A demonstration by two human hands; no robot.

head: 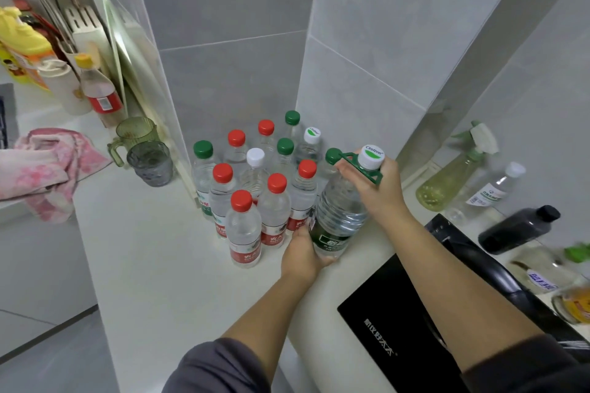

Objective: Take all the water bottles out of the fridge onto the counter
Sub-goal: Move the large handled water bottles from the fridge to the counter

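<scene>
— White smooth counter (153,265) first, I take it?

— Yes, it fills the middle and runs back into a corner of grey tiled wall (230,9). At four o'clock a black glass hob (399,313) sits in it. At nine o'clock a pink patterned towel (48,166) lies crumpled.

— And the water?

— Small clear water bottles (274,210) with red, green and white caps stand upright in a tight cluster at the corner, around twelve o'clock from the hands. At the cluster's three o'clock, just beside it, is a large clear water bottle (343,210) with a green label, tilted, top leaning right.

— Is it standing on the counter?

— I cannot tell; its base is hidden.

— Who has it?

— Both hands. The left hand (303,255) cups the bottom at seven o'clock of the bottle, fingers curled under. The right hand (376,188) grips the neck, fingers wrapped through a green plastic carry handle (357,166).

— Anything smaller?

— At three o'clock, a yellow-green spray bottle (450,179) leans on the wall and a black plastic bottle (517,228) lies on its side. At ten o'clock, a green transparent mug (135,134) touches a grey ribbed glass (150,163). Smallest: the big bottle's white printed cap (371,156).
</scene>
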